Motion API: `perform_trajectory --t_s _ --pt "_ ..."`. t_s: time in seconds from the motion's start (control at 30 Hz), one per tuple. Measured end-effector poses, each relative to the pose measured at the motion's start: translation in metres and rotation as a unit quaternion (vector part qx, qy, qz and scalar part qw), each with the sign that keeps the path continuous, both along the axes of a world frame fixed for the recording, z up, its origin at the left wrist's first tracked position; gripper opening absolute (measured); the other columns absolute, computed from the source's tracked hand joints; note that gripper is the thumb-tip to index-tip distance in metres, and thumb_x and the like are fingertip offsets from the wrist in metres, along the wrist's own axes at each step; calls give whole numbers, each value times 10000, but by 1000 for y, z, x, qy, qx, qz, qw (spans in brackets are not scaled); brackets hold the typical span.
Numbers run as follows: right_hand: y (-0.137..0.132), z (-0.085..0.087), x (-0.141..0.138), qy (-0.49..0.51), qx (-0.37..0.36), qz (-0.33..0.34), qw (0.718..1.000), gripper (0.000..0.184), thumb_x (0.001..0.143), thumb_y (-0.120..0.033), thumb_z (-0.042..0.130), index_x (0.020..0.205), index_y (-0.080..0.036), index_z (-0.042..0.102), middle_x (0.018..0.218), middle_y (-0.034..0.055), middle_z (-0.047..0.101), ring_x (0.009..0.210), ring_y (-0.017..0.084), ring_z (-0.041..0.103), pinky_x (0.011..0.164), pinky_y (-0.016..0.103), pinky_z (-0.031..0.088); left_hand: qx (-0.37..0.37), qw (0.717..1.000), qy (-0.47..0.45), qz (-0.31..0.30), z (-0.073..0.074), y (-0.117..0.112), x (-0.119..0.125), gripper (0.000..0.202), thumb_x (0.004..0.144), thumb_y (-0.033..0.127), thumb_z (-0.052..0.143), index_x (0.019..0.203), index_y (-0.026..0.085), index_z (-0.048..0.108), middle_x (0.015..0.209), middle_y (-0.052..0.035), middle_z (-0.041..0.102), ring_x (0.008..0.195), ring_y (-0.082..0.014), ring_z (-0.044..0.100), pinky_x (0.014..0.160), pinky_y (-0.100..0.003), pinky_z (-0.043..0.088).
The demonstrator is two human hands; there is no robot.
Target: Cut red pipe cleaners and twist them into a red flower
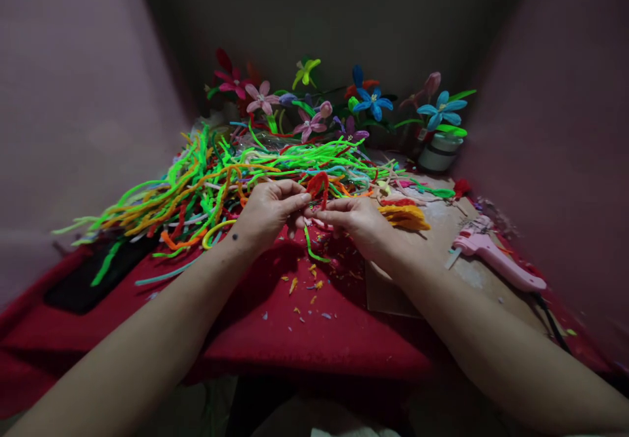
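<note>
Over the middle of the red cloth my two hands meet, fingertips almost touching. My left hand point(272, 213) is closed in a pinch on a red pipe cleaner point(320, 180), which is bent into a loop standing above the fingers. My right hand point(363, 226) pinches the lower end of the same pipe cleaner; its exact grip is partly hidden. Below the fingers a short green pipe cleaner point(310, 248) trails down; I cannot tell whether it is held or lies on the cloth. Beside my right hand lie flattened mustard-yellow pipe cleaner pieces point(405, 217).
A tangled heap of coloured pipe cleaners point(295, 156) spreads behind and left. Pipe cleaner flowers point(373, 103) stand at the back near a jar point(439, 153). A pink glue gun point(498, 263) rests on cardboard point(390, 293) at right. Fuzz scraps point(293, 286) dot the cloth; a flat black object point(88, 283) lies left.
</note>
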State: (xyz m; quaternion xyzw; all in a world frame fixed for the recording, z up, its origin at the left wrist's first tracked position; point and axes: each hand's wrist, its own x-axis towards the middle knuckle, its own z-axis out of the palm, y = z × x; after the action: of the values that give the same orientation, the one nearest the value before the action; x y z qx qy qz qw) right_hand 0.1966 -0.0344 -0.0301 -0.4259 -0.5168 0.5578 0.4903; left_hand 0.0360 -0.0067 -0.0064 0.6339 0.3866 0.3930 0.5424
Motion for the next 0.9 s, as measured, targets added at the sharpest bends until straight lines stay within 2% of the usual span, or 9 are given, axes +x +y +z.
perform_trajectory --t_s 0.1,0.23,0.33,0.43,0.67,0.9 --pt "-1 0 -2 -16 -4 6 1000 248 658 -344 729 582 -137 615 554 -14 575 426 61 442 400 212 364 11 1000 7 19 2 0 -1 112 752 222 632 738 123 581 631 -18 641 443 -80 541 373 -179 424" --pt "-2 3 -6 83 17 -28 996 244 650 -348 739 664 -157 588 592 -7 636 470 88 550 465 224 467 18 1000 8 24 5 -2 0 62 751 179 605 755 127 571 623 -11 640 447 -82 550 399 -186 435" --pt "-3 6 -7 140 64 -62 986 248 659 -332 739 745 -178 564 623 -17 657 499 96 594 511 234 502 35 999 33 19 7 -6 2 93 759 211 603 733 129 567 596 -4 625 424 -83 533 397 -201 443" --pt "-2 7 -6 164 86 -71 980 256 647 -314 747 742 -185 546 616 -32 643 500 100 599 529 251 518 48 998 47 6 7 -9 4 123 746 236 615 713 133 558 583 0 615 411 -93 527 382 -215 446" --pt "-3 4 -7 144 88 -71 983 185 681 -276 717 712 -180 561 628 -9 661 508 114 604 517 261 511 53 996 65 -2 6 -14 9 118 744 246 608 760 140 559 562 10 599 397 -95 520 352 -198 414" --pt "-6 8 -7 45 122 -127 983 97 728 -205 651 659 -174 591 514 -39 573 469 91 520 506 241 439 58 997 54 0 5 -15 10 99 746 211 585 807 140 554 604 7 620 399 -102 543 338 -201 427"
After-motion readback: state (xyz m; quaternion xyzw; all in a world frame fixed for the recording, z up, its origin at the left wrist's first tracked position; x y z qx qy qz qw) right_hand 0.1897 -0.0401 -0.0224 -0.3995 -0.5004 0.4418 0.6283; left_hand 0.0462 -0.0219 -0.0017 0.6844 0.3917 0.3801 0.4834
